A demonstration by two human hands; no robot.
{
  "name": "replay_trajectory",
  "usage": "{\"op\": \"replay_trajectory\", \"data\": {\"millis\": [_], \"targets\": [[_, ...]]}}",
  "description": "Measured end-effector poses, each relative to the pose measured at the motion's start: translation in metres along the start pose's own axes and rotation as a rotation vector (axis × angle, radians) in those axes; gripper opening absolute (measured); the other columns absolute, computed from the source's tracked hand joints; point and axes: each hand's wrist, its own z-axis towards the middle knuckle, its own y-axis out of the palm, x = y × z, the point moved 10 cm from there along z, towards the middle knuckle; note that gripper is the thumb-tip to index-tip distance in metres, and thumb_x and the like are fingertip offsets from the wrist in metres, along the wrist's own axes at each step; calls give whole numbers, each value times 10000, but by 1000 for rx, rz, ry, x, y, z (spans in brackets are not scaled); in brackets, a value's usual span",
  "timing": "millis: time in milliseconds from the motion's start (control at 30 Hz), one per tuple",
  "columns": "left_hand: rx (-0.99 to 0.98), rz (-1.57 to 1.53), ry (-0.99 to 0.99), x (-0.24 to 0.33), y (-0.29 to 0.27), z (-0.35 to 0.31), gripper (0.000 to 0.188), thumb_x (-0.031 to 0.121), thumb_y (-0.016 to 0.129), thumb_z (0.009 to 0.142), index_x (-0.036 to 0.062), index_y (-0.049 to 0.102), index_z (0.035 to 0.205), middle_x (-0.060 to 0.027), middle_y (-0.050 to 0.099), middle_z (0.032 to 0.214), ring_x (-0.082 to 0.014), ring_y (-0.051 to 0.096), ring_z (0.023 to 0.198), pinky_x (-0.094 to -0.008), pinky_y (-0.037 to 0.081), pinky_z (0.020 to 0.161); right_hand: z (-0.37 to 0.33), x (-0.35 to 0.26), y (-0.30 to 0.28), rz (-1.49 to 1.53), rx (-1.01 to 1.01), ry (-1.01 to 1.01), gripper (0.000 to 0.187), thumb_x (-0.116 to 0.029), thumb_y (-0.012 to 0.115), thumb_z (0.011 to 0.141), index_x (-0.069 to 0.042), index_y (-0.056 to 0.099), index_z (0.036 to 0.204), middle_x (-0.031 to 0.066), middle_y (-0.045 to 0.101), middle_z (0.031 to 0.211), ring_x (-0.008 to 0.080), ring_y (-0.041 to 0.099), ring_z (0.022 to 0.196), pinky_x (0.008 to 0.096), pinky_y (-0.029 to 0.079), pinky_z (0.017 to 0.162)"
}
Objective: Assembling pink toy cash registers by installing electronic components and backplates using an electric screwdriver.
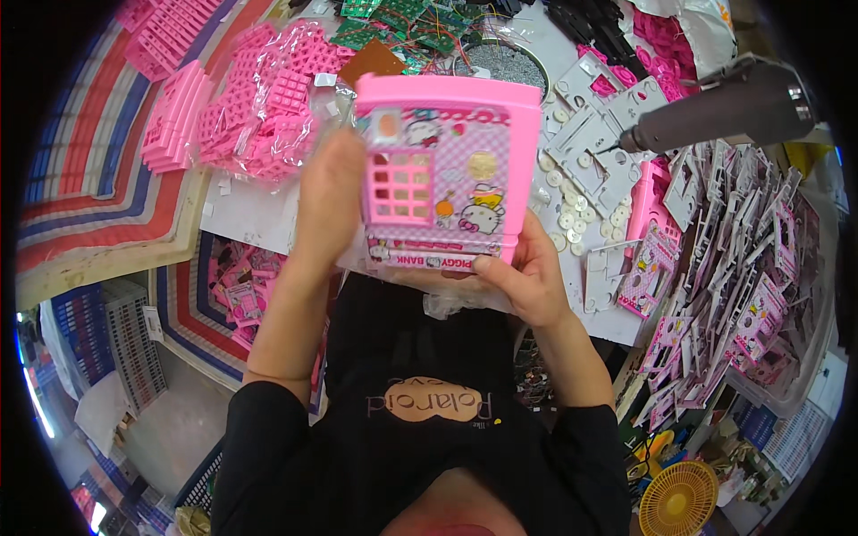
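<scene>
In front of me is a pink toy money-box front panel [429, 183], tilted up, with a checkered cartoon decal, a grid of square key openings and a round hole. My right hand [536, 277] grips its lower right corner, thumb on the face and fingers behind. Against its left edge is my left hand [331, 196], smeared by motion; its fingers do not show clearly. Crumpled clear plastic [447, 304] hangs below the panel. An electric screwdriver [715, 112] points in from the right, above grey plastic plates [608, 134] and round white discs [581, 214].
Pink keypads [286, 98] in clear bags and stacked pink frames [174, 116] lie at left. Green circuit boards [402, 22] and a round tray of small metal parts [505, 71] are at the back. Assembled panels [715, 277] crowd a clear bin at right. A yellow basket [677, 498] sits lower right.
</scene>
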Motion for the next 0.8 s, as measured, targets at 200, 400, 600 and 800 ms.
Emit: {"op": "replay_trajectory", "data": {"millis": [200,400,600,800], "targets": [[1,-100,-14,30,12,30,461,384,467,1101,-11,705,1119,-18,705,927,-54,606,806,-227,483,700,5,-13,14,-136,-35,-57,674,59,621,932,27,316,1531,128,535,1429,184,544,1298,359,452,1085],[11,-284,-132,19,9,22,532,443,441,1098,-19,702,1126,-32,713,932,-55,610,792,-229,493,698,10,-16,3,-70,-4,-74,669,62,623,927,24,330,1527,127,554,1411,181,555,1284,362,450,1088],[149,-4,142,26,7,-16,525,391,424,1103,-39,663,920,-32,635,770,-101,552,740,-294,451,632,22,-15,-1,-74,-31,-70,666,50,635,927,25,331,1519,125,551,1414,184,545,1297,369,446,1094],[-148,390,549,44,16,-1,307,284,607,1012,-9,697,1025,-125,695,951,-246,669,861,-329,508,762,44,-60,-40,-997,-67,-356,307,-69,735,813,-124,742,1115,86,655,1177,277,602,1003,373,502,915]]}}
